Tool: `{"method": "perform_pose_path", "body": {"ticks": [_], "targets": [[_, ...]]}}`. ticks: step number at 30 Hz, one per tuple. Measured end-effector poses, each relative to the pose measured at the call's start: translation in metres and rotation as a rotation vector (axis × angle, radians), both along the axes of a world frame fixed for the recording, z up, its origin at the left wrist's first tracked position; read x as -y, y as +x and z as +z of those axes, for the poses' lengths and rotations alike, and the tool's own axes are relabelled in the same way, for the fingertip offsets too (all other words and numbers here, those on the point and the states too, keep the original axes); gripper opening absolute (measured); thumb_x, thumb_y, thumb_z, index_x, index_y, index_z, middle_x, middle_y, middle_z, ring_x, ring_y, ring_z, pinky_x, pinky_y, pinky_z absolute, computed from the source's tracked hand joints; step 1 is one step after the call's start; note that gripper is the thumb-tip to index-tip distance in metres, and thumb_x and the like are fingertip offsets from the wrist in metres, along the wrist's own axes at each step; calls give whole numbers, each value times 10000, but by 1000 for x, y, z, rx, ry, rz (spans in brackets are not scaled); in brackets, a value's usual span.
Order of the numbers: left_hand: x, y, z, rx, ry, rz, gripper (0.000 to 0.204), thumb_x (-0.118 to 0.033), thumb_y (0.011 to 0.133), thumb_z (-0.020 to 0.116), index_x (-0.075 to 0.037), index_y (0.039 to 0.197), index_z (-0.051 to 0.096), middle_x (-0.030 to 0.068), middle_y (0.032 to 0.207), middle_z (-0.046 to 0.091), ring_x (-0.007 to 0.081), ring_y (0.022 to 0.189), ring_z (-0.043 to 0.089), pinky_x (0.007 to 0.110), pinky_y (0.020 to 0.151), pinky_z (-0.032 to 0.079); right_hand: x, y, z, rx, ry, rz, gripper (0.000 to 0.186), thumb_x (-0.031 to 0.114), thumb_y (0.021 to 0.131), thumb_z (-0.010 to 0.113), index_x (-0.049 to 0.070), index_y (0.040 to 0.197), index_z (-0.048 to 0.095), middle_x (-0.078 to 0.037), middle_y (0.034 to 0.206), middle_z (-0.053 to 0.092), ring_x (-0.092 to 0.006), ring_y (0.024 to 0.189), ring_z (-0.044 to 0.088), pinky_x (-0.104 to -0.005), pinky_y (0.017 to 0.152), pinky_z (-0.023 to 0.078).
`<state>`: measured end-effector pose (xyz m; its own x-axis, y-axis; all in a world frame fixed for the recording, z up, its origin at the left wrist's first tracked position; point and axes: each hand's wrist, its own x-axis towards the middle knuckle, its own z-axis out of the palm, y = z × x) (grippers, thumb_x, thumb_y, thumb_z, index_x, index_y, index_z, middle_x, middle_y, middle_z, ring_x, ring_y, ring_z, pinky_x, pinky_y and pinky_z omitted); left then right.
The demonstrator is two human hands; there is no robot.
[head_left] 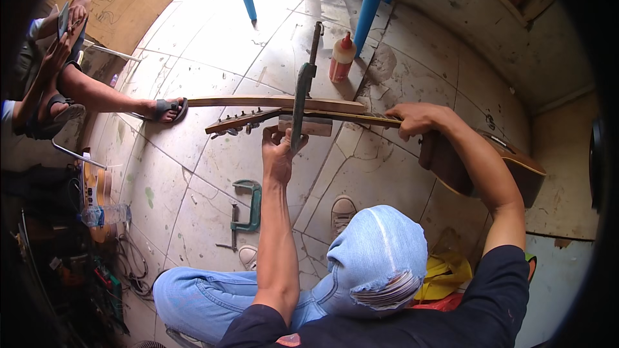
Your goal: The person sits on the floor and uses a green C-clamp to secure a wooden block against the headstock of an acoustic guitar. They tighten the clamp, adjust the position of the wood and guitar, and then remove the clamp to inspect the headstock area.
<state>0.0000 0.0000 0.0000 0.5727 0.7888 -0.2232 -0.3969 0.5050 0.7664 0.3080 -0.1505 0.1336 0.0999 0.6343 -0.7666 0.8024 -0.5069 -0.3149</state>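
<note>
An acoustic guitar (509,171) lies on its side across the view, its body at the right and its headstock (242,120) toward the left. My right hand (418,118) is closed around the neck close to the body. A long wooden strip (248,102) runs along the neck. A green C-clamp (302,87) stands across strip and neck, with its screw pointing away from me. Under the neck sits a short wooden block (319,129). My left hand (279,156) grips the clamp's lower end, its fingers also touching the block; some fingers are hidden.
A glue bottle with a red cap (342,58) stands beside a blue leg (371,9). A second green C-clamp (251,206) lies on the tiles before my feet. At left are a seated person's foot (171,111), a plastic bottle (106,214) and loose cables (132,261).
</note>
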Motion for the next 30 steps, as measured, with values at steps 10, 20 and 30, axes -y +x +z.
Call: {"method": "perform_pose_path", "body": {"ticks": [10,20,30], "targets": [[0,1,-1,19,0,2,448,-26,874,746,13,1184,426,180,1215,561,317,1100,683,489,979,629,0,-1,3,-1,16,-1,461,131,657,696,23,1095,596,-123,824,638,-274,802,632,-418,731,495],[0,-1,-5,14,48,-8,442,-210,963,749,-26,1189,417,136,1137,593,250,997,690,481,931,632,-3,-6,6,23,28,29,469,123,657,705,22,1102,596,-123,834,642,-283,822,636,-427,744,498],[2,-2,-2,23,46,-14,443,-221,956,758,-35,1177,422,131,1124,606,247,979,695,475,922,632,-1,-7,5,35,54,59,527,148,665,690,27,1172,616,-150,878,678,-312,849,659,-439,752,509]]}}
